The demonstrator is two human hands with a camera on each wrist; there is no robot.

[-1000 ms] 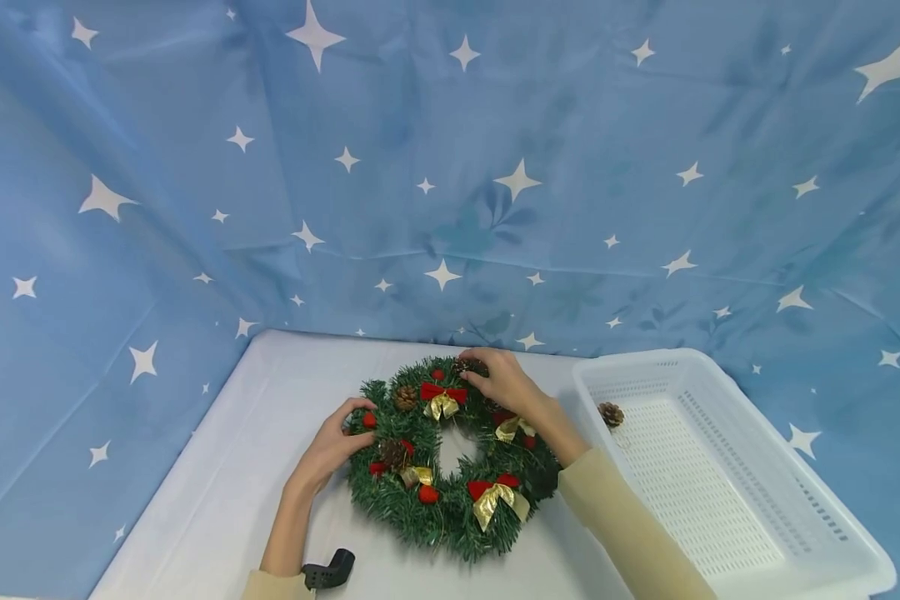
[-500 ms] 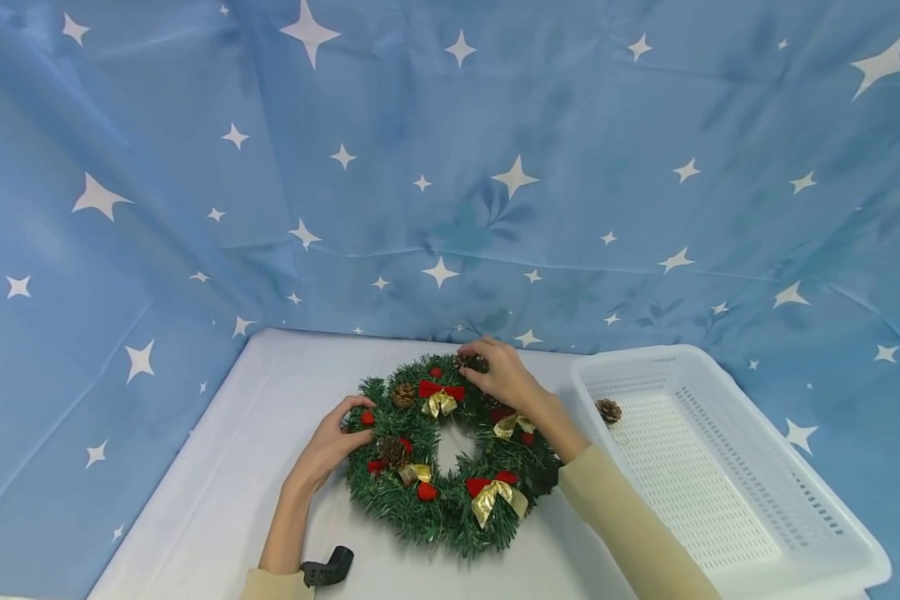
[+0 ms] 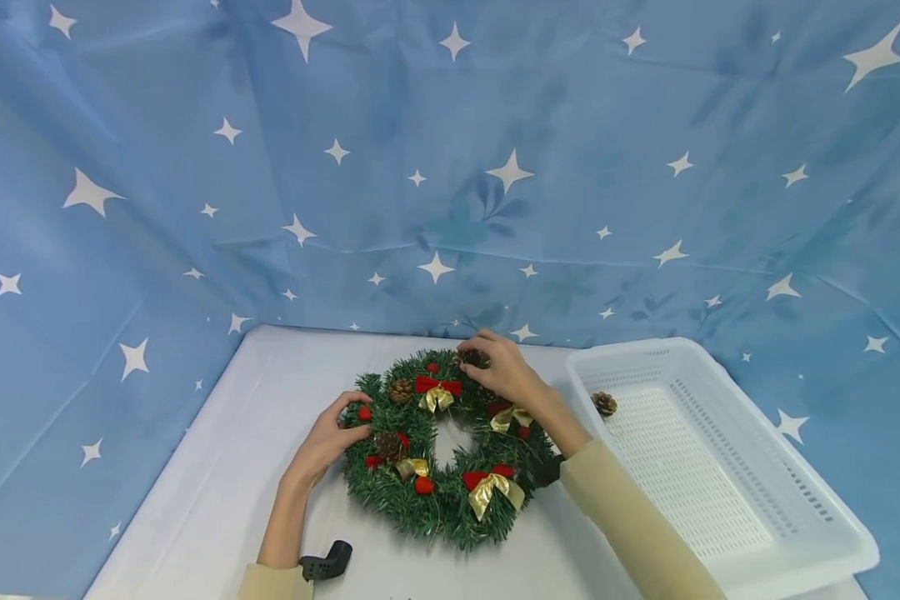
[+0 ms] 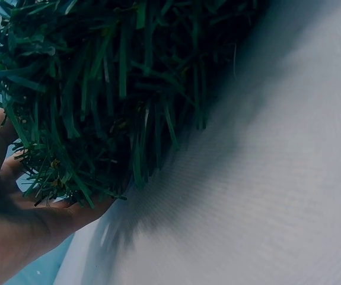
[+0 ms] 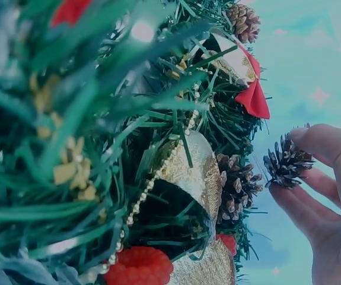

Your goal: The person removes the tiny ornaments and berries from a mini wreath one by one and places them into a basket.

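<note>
A green tinsel wreath (image 3: 457, 521) lies flat on the white cloth, trimmed with red and gold bows, red berries and pine cones. My left hand (image 3: 328, 437) grips its left edge; the left wrist view shows the fingers reaching under the green strands (image 4: 93, 113). At the wreath's far right side, my right hand (image 3: 504, 368) pinches a pine cone (image 5: 289, 159) between thumb and fingers. In the right wrist view this cone is just off the strands, near another cone (image 5: 238, 185) set in the wreath beside a gold bow (image 5: 188, 172).
A white plastic basket (image 3: 817, 554) stands to the right, with one loose pine cone (image 3: 603, 404) at its left wall. A black wrist mount (image 3: 326, 562) sits on my left wrist. Behind the table hangs a blue curtain (image 3: 390, 108) with white stars.
The head view has shifted slightly, so everything sits a little higher and further left. Both hands keep their places, left on the wreath and right on the pine cone.
</note>
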